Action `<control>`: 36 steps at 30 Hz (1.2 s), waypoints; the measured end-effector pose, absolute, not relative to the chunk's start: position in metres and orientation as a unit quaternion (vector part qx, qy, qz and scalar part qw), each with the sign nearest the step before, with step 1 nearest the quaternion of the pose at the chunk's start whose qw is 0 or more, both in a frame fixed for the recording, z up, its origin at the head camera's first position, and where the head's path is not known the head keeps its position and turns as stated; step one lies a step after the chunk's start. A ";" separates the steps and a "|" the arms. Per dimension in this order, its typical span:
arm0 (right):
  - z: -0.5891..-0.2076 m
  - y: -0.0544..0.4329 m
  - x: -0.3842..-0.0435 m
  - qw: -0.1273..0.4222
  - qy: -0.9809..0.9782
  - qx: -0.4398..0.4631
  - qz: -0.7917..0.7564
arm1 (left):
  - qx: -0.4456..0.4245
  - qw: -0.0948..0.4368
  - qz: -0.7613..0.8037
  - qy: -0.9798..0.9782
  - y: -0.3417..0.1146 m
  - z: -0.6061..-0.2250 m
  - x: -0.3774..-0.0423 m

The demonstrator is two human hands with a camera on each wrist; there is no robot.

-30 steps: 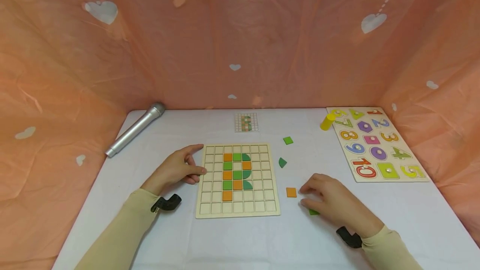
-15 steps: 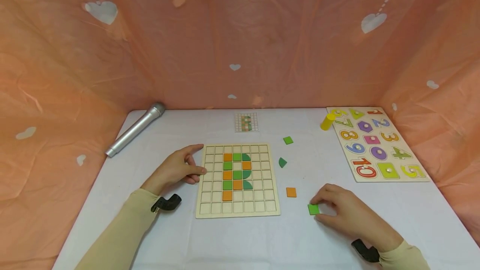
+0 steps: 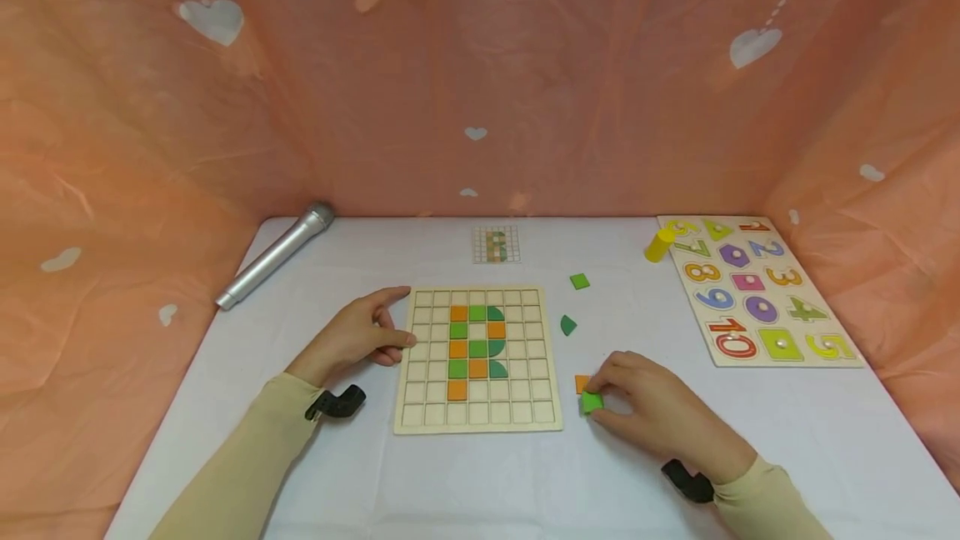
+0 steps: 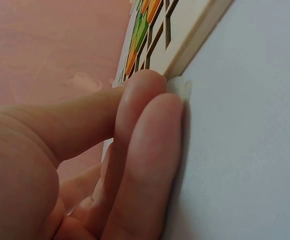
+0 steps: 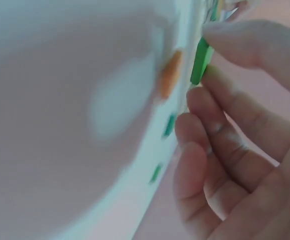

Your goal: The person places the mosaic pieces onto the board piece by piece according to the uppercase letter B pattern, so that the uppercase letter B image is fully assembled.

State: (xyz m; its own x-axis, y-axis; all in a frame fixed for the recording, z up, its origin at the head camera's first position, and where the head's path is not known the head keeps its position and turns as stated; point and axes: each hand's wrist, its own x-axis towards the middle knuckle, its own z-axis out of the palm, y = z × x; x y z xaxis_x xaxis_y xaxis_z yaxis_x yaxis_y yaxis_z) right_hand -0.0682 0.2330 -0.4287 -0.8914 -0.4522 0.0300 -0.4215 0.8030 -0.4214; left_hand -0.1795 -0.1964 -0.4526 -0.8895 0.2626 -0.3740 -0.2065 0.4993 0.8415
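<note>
A wooden grid board (image 3: 532, 402) lies on the table, with orange, green and dark green tiles set in it in an R-like pattern. My left hand (image 3: 360, 332) rests at its left edge, index finger stretched to the far corner and thumb on the rim. In the left wrist view, fingertips (image 4: 157, 117) lie against the board's edge (image 4: 190, 45). To the right of the board, my right hand (image 3: 652, 398) pinches a green square tile (image 3: 592, 403) between thumb and finger. Raised off the table in the right wrist view, this green tile (image 5: 200, 61) partly covers an orange square tile (image 3: 581, 383) in the head view.
A dark green quarter-round tile (image 3: 567, 325) and another green square (image 3: 580, 281) lie right of the board. Behind it is a small pattern card (image 3: 496, 245). A silver microphone (image 3: 277, 257), a yellow cylinder (image 3: 659, 245) and a number puzzle board (image 3: 757, 290) stand farther out.
My right hand first moved back from the orange tile to the green square, took hold of it, then carried it left towards the board. The left hand stays at the board's edge.
</note>
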 end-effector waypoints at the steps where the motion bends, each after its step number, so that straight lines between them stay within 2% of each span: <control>1: -0.428 0.225 -0.071 0.037 0.950 -0.230 -0.210 | 0.018 0.234 0.500 0.833 -0.196 -0.453 -0.180; 10: -0.430 0.160 -0.092 0.032 0.933 -0.285 -0.218 | 0.001 0.244 0.509 0.826 -0.194 -0.456 -0.180; 20: -0.429 0.098 -0.091 0.018 0.917 -0.336 -0.214 | 0.016 0.238 0.501 0.832 -0.196 -0.453 -0.181; 25: -0.431 0.082 -0.089 0.003 0.913 -0.356 -0.200 | 0.022 0.238 0.500 0.832 -0.197 -0.452 -0.182; 36: -0.437 0.076 -0.087 0.010 0.914 -0.352 -0.201 | 0.019 0.241 0.502 0.830 -0.198 -0.451 -0.181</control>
State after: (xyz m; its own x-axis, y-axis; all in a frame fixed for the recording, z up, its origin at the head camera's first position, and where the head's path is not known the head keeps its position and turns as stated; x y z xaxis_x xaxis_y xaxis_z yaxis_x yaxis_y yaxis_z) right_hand -0.0868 0.0758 -0.4367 -0.7514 -0.6483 0.1229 -0.6401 0.6710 -0.3742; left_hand -0.1815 -0.1980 -0.4513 -0.8835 0.2727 -0.3810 -0.2108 0.4948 0.8431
